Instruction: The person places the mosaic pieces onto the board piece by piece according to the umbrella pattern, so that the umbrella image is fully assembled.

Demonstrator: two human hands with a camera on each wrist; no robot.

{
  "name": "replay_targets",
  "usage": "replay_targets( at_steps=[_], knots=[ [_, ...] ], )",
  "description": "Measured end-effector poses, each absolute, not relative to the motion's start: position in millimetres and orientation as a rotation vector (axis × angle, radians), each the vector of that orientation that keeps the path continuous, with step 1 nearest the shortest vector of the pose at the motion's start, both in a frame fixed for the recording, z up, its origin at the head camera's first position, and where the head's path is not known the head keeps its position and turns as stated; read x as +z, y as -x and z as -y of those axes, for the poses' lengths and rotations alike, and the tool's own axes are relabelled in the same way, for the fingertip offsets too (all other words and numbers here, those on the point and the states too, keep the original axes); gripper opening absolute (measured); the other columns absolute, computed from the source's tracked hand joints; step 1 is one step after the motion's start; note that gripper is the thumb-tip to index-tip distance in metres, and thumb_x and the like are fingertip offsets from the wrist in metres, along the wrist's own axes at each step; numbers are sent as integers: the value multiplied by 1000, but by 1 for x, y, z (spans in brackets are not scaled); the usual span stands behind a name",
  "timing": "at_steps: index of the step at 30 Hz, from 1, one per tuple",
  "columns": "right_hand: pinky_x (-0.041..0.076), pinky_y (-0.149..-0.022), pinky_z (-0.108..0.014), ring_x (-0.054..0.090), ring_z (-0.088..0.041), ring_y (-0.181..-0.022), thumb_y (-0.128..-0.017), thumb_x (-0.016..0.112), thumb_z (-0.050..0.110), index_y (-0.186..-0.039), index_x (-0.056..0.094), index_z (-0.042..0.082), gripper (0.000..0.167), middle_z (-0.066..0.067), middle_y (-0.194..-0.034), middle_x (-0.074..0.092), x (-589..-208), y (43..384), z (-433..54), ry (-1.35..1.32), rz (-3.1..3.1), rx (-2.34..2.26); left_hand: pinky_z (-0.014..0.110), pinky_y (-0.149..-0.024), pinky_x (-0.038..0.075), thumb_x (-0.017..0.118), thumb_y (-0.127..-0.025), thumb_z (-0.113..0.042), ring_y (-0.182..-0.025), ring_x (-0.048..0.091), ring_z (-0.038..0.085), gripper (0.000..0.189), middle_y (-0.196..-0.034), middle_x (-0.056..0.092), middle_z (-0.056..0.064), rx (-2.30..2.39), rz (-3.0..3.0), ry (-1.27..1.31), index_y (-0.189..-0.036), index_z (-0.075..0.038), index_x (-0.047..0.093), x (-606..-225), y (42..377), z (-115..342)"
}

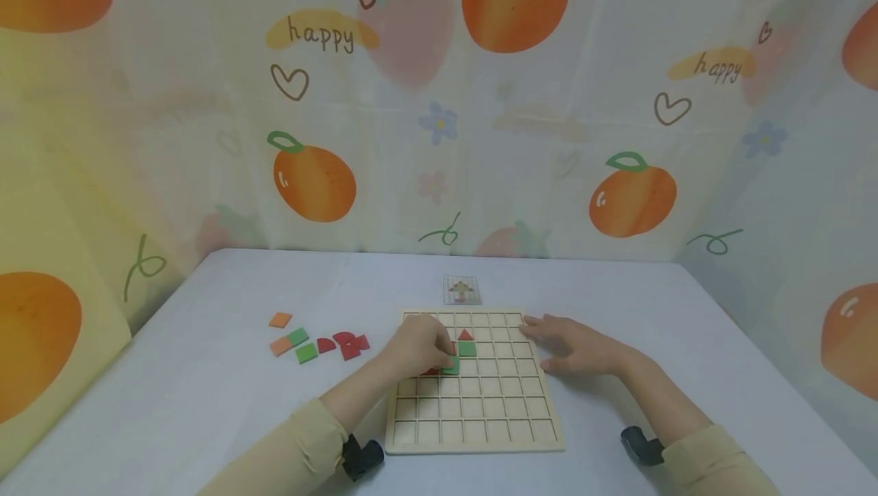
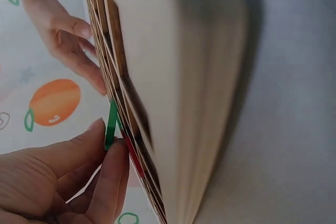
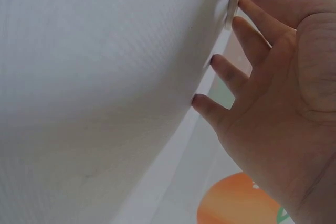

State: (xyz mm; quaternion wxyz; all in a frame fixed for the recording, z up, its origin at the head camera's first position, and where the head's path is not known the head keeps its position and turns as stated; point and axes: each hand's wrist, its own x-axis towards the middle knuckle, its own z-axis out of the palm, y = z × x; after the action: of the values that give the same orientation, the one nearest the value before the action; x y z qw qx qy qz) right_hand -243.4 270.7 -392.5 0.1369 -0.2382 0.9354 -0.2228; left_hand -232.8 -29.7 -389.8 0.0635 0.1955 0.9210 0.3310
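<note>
In the head view a wooden grid board lies on the table. My left hand is over its left half and pinches a green square tile between thumb and fingertips. The tile is tilted against the board's surface in the left wrist view, with a red piece in the grid beside it. On the board, a red triangle sits just above another green square. More red pieces are partly hidden by my left hand. My right hand touches the board's right edge, its fingers spread.
Left of the board lie loose pieces: orange tiles, green tiles and several red rounded pieces. A small patterned card lies behind the board. A fruit-print curtain hangs behind the white table.
</note>
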Motion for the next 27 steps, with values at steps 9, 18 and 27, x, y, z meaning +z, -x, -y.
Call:
replay_targets(
  at_steps=[9, 18, 27],
  knots=[
    [19, -118, -67, 23, -45, -150, -87, 70, 25, -146, 49, 15, 63, -7, -160, 37, -392, 244, -272, 694, -2711, -639, 22, -60, 45, 78, -82, -15, -72, 54, 12, 6, -77, 73, 0, 999, -2771, -555, -80, -10, 77, -386, 231, 31],
    [20, -117, -67, 25, -47, -149, -88, 70, 25, -146, 49, 14, 63, -9, -160, 37, -391, 242, -272, 722, -2711, -630, 27, -71, 53, 76, -85, -18, -82, 58, 14, 9, -88, 74, 2, 1013, -2800, -476, -88, -10, 78, -378, 230, 38],
    [20, -117, -67, 25, -47, -149, -88, 69, 29, -146, 48, 14, 64, -10, -160, 37, -391, 243, -272, 738, -2711, -625, 33, -77, 56, 74, -86, -15, -89, 64, 18, 17, -97, 74, 6, 1075, -2912, -304, -100, -7, 75, -370, 242, 86]
  ],
)
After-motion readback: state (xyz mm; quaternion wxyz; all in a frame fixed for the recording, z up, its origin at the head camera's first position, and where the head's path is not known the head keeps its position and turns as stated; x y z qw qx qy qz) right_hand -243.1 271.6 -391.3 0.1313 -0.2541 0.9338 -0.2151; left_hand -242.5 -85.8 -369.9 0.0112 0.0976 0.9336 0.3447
